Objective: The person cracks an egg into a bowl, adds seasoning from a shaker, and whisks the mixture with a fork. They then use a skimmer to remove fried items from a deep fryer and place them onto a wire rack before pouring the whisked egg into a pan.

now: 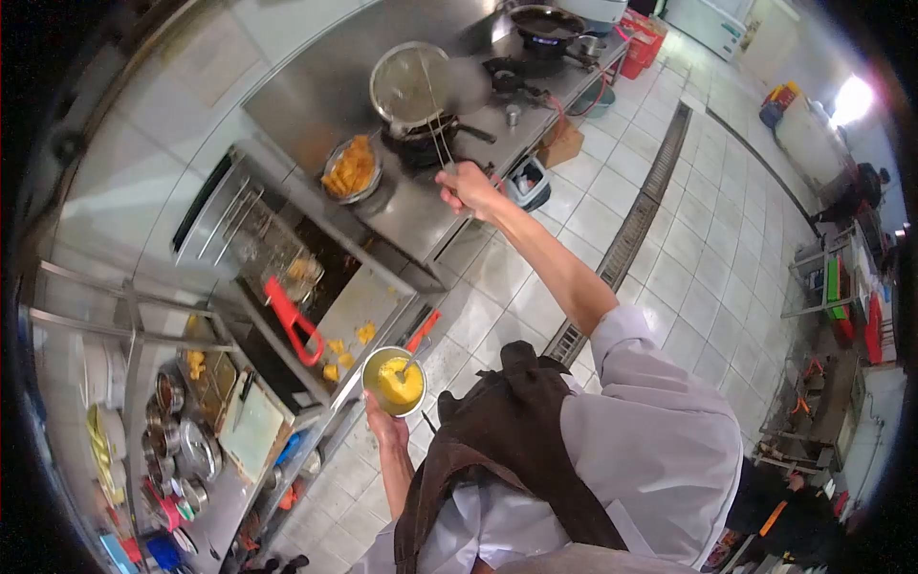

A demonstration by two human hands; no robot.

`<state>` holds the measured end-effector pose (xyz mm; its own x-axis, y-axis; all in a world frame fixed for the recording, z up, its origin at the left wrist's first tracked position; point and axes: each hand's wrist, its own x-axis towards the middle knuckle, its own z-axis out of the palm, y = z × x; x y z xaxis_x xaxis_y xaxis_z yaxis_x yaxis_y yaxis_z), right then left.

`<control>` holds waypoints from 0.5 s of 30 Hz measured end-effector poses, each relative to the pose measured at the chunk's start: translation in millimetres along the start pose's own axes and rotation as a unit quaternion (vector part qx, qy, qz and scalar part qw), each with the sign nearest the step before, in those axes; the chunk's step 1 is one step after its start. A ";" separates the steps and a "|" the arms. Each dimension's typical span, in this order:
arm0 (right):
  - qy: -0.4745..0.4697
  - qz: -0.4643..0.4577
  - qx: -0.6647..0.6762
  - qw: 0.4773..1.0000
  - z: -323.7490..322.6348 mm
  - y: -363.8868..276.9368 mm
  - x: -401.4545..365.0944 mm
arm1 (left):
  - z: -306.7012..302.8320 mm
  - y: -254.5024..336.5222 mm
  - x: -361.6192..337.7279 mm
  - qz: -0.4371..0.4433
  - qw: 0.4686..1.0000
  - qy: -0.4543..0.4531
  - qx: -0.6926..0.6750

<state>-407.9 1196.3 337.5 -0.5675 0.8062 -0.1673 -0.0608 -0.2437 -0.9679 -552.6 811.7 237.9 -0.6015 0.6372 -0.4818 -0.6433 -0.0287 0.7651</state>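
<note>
My right hand (469, 189), arm stretched forward, is closed around the long wire handle of a round mesh strainer (409, 86). The strainer hangs over a dark pan (421, 148) on the stove counter. Low in front of my apron, my left hand (384, 424) grips a small metal bowl (371, 375) from its near side. Yellow liquid (402, 386), perhaps beaten egg or batter, lies in that bowl with a utensil standing in it; its working end is hidden. A metal bowl of golden fried pieces (350, 168) sits on the counter left of the pan.
A fryer (368, 301) with a red-handled basket (295, 320) and scattered fried bits lies left of my arms. Farther left are a white cutting board (256, 421) with a knife and several metal containers. Another wok (545, 24) stands at the far end. A drain grate (631, 230) crosses the tiled floor.
</note>
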 end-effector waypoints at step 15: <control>-0.067 0.155 0.004 0.986 -183.5 41.6 168.1 | 231.5 -55.1 119.1 0.001 0.997 -0.062 0.036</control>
<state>-355.1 1420.6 234.7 -0.6626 0.6145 -0.4282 0.1269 -0.4714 -0.8728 -479.1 1067.5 237.3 -0.5377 0.7271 -0.4268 -0.6032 0.0220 0.7973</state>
